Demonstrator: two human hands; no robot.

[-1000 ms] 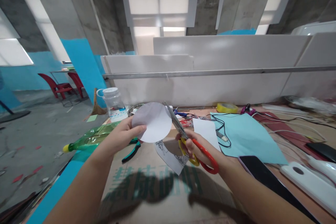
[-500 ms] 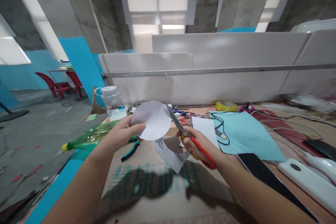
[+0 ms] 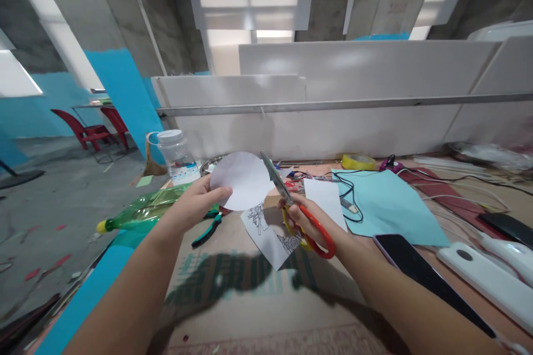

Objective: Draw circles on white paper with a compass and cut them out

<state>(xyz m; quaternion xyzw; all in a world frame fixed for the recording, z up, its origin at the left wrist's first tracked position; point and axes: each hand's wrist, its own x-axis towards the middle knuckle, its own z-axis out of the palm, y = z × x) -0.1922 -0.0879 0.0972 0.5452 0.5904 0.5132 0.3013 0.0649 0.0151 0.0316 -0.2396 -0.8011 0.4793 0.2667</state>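
A white paper disc [image 3: 241, 182] is pinched at its left edge by my left hand [image 3: 200, 202], thumb on top and fingers behind. My right hand [image 3: 306, 219] grips red and yellow scissors [image 3: 278, 180], their blades pointing up and away beside the disc's right edge. The blades look nearly closed, and I see no paper between them. Below the disc lies a paper offcut [image 3: 268, 241] with a curved cut edge and black line drawings. Teal-handled pliers [image 3: 207, 231] rest left of it, partly hidden by my left hand and the disc.
A green plastic bottle [image 3: 141, 211] and a clear lidded jar [image 3: 178, 158] stand at left. Light-blue paper [image 3: 387, 208] with black cable, a phone [image 3: 425, 280], a white power bank-like device [image 3: 487, 277] and yellow tape [image 3: 358, 162] occupy the right. Cardboard [image 3: 233, 316] covers the front.
The scissors have tilted slightly more upright and moved a little left. The disc stays in my left hand. The view has tipped down slightly, and more of the offcut's drawing shows.
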